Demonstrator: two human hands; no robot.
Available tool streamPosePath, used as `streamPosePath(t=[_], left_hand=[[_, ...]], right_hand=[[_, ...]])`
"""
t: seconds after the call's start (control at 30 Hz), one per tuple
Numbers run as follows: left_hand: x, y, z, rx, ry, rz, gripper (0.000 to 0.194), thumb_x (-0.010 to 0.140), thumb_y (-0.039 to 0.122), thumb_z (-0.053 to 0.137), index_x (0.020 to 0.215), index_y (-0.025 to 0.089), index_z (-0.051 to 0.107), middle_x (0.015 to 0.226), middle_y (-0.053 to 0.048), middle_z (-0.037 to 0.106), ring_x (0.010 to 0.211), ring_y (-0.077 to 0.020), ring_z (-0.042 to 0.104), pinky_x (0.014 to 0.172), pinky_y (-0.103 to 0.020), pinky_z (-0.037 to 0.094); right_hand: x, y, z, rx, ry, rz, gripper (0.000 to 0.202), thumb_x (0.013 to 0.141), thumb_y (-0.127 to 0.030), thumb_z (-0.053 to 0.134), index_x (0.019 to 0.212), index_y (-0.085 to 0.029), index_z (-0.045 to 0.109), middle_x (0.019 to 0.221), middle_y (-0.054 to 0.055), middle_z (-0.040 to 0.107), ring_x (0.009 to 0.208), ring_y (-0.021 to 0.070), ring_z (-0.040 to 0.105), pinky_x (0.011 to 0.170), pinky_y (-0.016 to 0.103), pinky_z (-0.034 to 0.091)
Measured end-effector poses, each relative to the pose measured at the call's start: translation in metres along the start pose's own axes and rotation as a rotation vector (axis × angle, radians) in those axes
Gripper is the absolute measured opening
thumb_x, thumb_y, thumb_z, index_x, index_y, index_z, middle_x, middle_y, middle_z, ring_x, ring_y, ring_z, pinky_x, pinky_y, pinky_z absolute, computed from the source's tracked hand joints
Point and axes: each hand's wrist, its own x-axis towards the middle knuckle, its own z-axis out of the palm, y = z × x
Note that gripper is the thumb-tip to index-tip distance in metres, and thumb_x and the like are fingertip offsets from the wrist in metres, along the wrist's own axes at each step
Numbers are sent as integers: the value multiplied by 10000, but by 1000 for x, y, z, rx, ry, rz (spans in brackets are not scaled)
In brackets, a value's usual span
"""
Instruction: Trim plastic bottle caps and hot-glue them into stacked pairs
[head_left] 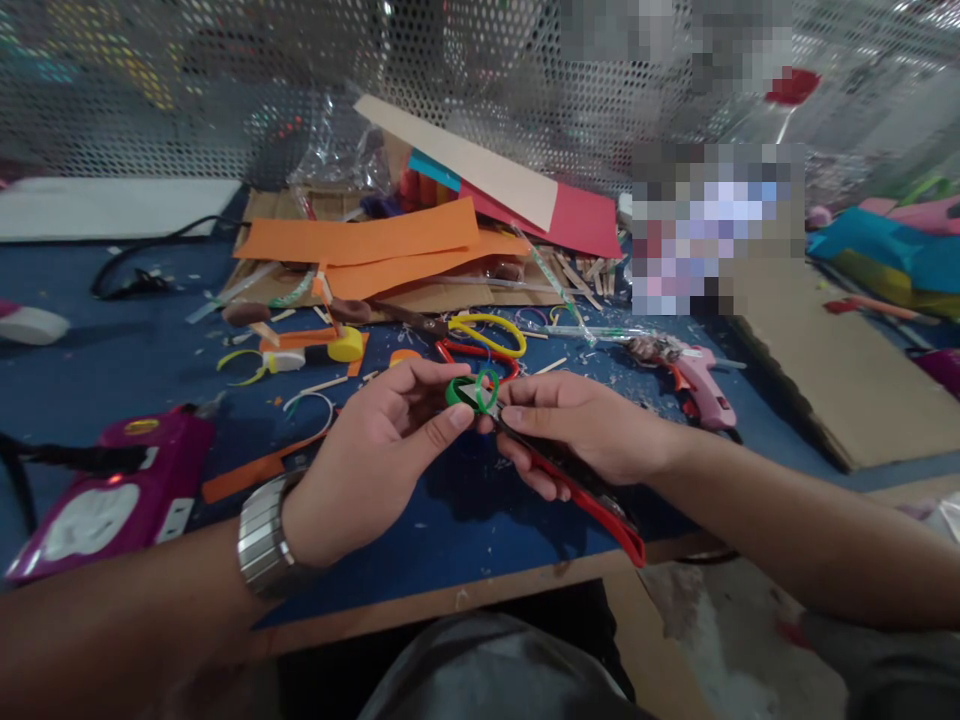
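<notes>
Near the table's front edge, my left hand (382,450) is closed with thumb and fingers on a small green plastic ring piece (453,394), which has a thin loop standing up on its right side. My right hand (577,430) is wrapped round a bladed cutter with a red and black handle (604,510). Its pointed metal blade (474,393) reaches left into the green piece. Just behind my hands lie scissors with yellow and red handles (491,335). My fingers partly hide the green piece.
A pink glue gun (705,385) lies right of my hands, beside a cardboard sheet (847,370). At left sits a purple power strip (112,500) with a cable plugged in. Orange paper strips (360,235), sticks and scraps cover the back, before a perforated metal panel (225,90).
</notes>
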Motion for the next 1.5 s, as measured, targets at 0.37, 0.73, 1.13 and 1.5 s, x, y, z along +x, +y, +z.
streamPosePath(t=[0.37,0.73,1.13,1.5], left_hand=[[-1,-4,-1,-103,49,-2,306,994,385,913,1228,257,763,1129,-33,857,1043,-217,830,1029,-381,661],[-1,-4,-1,-117,64,14,315,938,345,960,1149,259,743,1055,-16,846,1003,-216,819,984,-378,660],[0,2,2,-11,65,58,340,874,257,998,1044,244,704,1056,-4,855,1048,-218,824,971,-362,666],[-1,-10,-5,-155,102,26,295,967,315,953,1197,279,770,1114,18,830,1092,-180,798,1014,-315,627]], right_hand=[[2,-1,-1,-20,-7,-15,213,1048,-369,770,1029,-182,670,703,-50,673,474,104,649,418,172,531],[2,-1,0,-7,2,-2,211,1047,-375,774,1038,-194,664,701,-53,667,472,106,641,411,176,521],[1,-1,5,1,40,-16,187,1041,-349,771,1036,-194,666,695,-55,665,460,101,630,384,162,490],[1,0,-1,-50,16,-27,169,1067,-346,733,1054,-190,670,700,-53,666,466,106,642,416,172,528]])
